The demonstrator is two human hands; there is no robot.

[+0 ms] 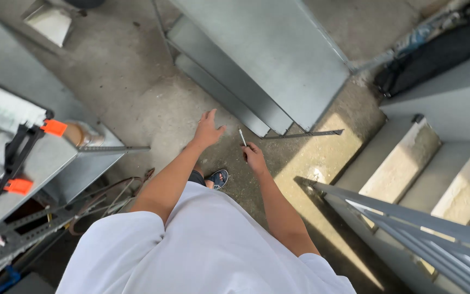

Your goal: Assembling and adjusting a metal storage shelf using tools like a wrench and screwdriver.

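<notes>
Close in, the person's white shirt fills the lower frame and both bare arms reach down and forward. One sandalled foot (218,177) shows on the concrete floor (137,92) just below the hands. The right hand (255,157) pinches a slim pen-like marker (242,136) by its lower end, the light tip pointing up and away toward the sheet metal. The left hand (208,129) hangs empty, fingers loosely spread, palm down above the floor.

Just beyond the marker lies a thin metal strip (303,133), apparently a ruler, flat on the concrete at the corner of the folded galvanised sheet-metal panel (278,49) – and that corner is the main hazard. I judge the bare left hand or the open-toed foot could catch a raw sheet edge if either drifts closer. The loose strip could skid underfoot. The light grip so low on the marker could let it slip and roll away. To the left, the bench (44,158) with orange-handled clamps (17,152) juts out near the elbow – a bump risk
</notes>
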